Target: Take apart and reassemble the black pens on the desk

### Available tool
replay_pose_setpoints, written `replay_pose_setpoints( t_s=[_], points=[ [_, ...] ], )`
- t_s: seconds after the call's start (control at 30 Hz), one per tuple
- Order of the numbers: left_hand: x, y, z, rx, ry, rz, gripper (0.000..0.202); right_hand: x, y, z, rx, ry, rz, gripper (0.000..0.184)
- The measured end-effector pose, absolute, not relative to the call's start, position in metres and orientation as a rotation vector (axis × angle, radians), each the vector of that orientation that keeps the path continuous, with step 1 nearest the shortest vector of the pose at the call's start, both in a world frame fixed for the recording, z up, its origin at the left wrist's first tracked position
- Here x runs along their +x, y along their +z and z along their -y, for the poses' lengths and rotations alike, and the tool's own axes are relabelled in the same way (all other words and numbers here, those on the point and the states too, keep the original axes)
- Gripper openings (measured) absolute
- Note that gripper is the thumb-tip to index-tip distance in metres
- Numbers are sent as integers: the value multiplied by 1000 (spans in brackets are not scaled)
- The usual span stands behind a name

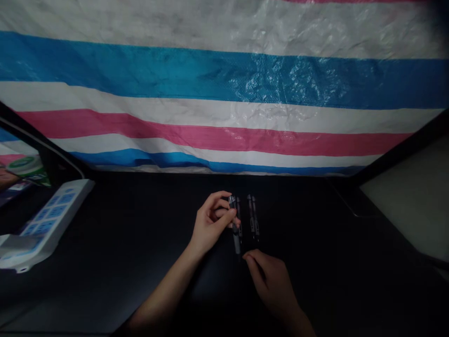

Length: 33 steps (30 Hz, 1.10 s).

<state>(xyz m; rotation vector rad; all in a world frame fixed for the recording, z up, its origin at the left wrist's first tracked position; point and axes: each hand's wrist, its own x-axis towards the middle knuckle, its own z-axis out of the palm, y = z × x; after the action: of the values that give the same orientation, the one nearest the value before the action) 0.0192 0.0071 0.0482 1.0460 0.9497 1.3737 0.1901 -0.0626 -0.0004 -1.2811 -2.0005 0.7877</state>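
My left hand (214, 220) is closed on a dark pen (236, 241), with the thumb and fingers around its upper part. The pen points down toward my right hand, and its lower part looks grey. My right hand (271, 276) is curled just below that end, thumb and forefinger close together; whether something small is between them I cannot make out. Right beside the held pen, a second dark pen (240, 229) is partly covered by my left fingers. Two more slim pens (251, 215) lie side by side on the black table (147, 224), a little to the right.
A white power strip (66, 210) with blue sockets lies at the left. Beyond it are a green-and-white tub (26, 166) and part of another person's hand (7, 179). A striped plastic sheet (210, 75) hangs along the back. A pale panel (414, 196) stands on the right.
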Motion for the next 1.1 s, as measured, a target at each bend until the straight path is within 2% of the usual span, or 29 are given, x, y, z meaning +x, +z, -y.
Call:
replay_pose_setpoints(
  t_s=[0.4, 0.57, 0.7, 1.1],
  points=[
    [20, 35, -7, 987, 1347, -1002, 33, 188, -4, 62, -1333, 684, 2101, 27],
    [20, 33, -7, 948, 1357, -984, 41, 189, -6, 62, -1336, 706, 2089, 25],
    [19, 30, -7, 963, 1360, -978, 34, 190, -7, 62, -1334, 693, 2090, 27],
    [18, 25, -10, 1011, 1373, -1001, 34, 189, -8, 64, -1301, 631, 2064, 27]
  ],
)
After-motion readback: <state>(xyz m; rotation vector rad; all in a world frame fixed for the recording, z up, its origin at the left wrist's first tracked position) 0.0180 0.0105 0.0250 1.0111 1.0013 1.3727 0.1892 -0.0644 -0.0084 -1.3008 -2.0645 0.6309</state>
